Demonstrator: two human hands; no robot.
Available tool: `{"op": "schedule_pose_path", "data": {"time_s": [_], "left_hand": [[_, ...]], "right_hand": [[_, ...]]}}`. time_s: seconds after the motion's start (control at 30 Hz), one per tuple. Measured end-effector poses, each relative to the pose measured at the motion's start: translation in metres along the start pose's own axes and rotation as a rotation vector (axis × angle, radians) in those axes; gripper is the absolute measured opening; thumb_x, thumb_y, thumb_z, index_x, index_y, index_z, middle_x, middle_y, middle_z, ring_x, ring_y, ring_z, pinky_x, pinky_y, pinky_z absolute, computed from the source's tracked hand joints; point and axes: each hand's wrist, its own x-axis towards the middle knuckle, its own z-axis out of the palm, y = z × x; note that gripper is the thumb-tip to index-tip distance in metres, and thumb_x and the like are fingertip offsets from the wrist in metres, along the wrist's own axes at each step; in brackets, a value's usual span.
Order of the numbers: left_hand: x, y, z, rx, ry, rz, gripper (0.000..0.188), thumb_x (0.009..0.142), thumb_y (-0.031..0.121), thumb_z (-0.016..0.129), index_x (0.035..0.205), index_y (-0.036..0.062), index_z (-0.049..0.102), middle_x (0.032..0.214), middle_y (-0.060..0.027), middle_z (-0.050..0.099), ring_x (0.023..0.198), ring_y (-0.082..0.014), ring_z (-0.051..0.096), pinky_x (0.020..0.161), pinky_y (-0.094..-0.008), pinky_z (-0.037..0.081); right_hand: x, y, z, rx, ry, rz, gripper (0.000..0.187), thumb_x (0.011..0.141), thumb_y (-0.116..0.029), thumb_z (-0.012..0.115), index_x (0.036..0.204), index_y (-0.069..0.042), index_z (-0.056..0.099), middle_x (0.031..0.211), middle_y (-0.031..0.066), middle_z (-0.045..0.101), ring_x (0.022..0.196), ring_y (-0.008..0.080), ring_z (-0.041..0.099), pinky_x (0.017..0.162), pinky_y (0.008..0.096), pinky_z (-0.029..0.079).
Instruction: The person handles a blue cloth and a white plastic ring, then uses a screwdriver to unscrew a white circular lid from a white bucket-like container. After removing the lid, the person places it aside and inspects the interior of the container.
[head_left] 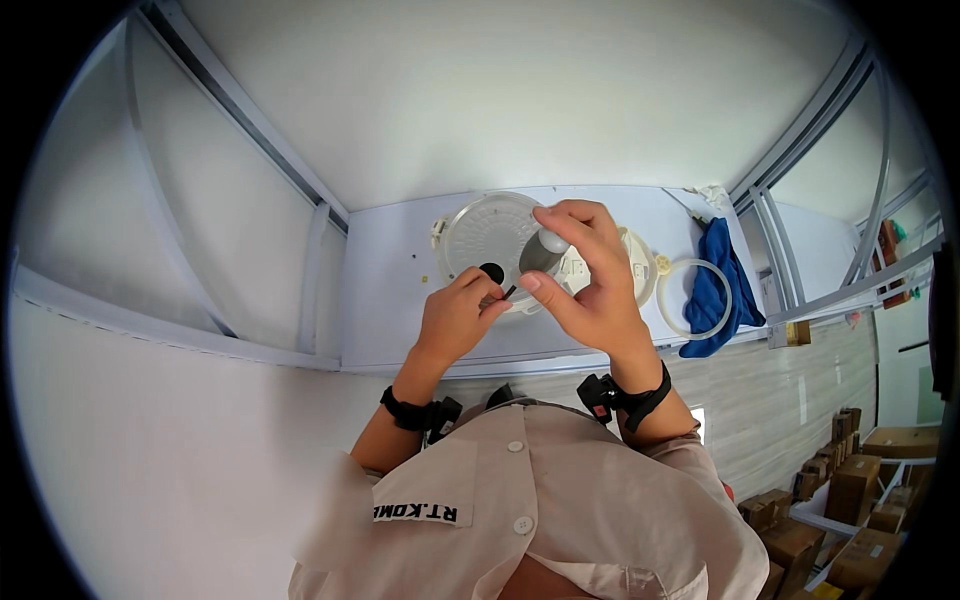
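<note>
A grey cylinder with a rounded white end (541,254) is gripped between the thumb and fingers of my right hand (598,290). My left hand (454,322) is closed in a pinch just to the left of it. A thin dark piece (510,293) sticks out from those left fingertips, pointing toward the cylinder; its kind is too small to make out. Right above the left fingers shows a black round thing (491,271), partly covered by them. Beneath both hands lies a round, whitish translucent lid-like part (478,222) with a ribbed pattern.
Cream plastic parts (636,262) lie right of the round part, partly behind my right hand. Farther right, a pale ring (728,298) rests over a blue cloth (712,268), beside a thin tool (686,206). Metal frame posts (327,270) flank the white table (385,325). Cardboard boxes (852,488) stand at lower right.
</note>
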Motion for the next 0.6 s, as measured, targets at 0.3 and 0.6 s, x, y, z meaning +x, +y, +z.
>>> {"op": "schedule_pose_path", "data": {"time_s": [0.3, 0.6], "left_hand": [[-0.003, -0.002, -0.001, 0.013, -0.005, 0.041, 0.012, 0.092, 0.016, 0.079, 0.102, 0.0091, 0.077, 0.102, -0.0014, 0.071, 0.077, -0.0237, 0.071, 0.069, -0.0359, 0.056], [-0.003, -0.003, -0.001, 0.012, -0.006, 0.004, 0.01, 0.093, 0.019, 0.078, 0.098, 0.0103, 0.076, 0.102, -0.0007, 0.07, 0.079, -0.0239, 0.073, 0.069, -0.0363, 0.056]], "right_hand": [[-0.007, 0.002, 0.009, 0.393, 0.164, 0.203, 0.058, 0.089, 0.002, 0.074, 0.146, 0.0, 0.059, 0.127, 0.018, 0.068, 0.123, 0.034, 0.066, 0.105, 0.0397, 0.052], [-0.008, 0.004, 0.001, 0.031, 0.015, 0.127, 0.059, 0.089, -0.002, 0.076, 0.146, 0.0, 0.06, 0.137, 0.0201, 0.067, 0.127, 0.0335, 0.065, 0.106, 0.039, 0.051]]}}
